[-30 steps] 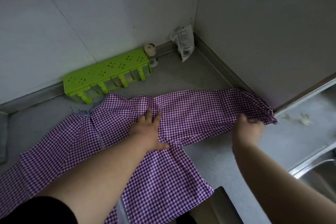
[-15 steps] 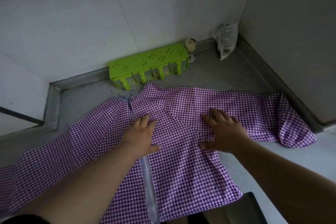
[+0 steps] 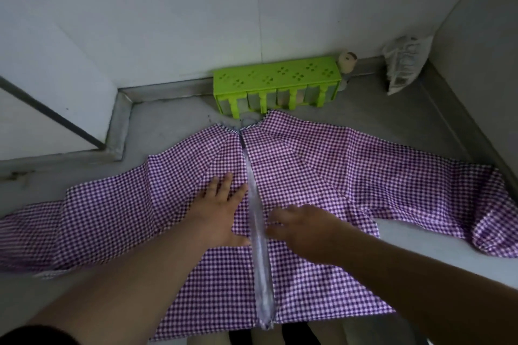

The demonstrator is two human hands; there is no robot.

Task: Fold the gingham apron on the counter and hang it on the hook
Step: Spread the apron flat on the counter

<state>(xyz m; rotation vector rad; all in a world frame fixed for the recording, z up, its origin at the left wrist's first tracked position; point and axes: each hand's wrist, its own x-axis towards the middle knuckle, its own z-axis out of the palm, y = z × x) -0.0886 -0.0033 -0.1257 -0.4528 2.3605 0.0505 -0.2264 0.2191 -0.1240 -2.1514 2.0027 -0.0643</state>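
The apron [image 3: 322, 176] lies spread flat across the grey bench [image 3: 392, 120], its far edge just near of a green rack [image 3: 277, 78] that stands against the far wall, its right end bunched by the right wall and its near edge hanging over the bench's near edge. A pale strip [image 3: 259, 232] runs near to far down its middle. The left hand [image 3: 221, 216] lies flat on the cloth just left of that strip, fingers spread wide and gripping nothing, and the right hand [image 3: 305, 227] lies palm down just right of it, blurred, fingers extended and holding nothing.
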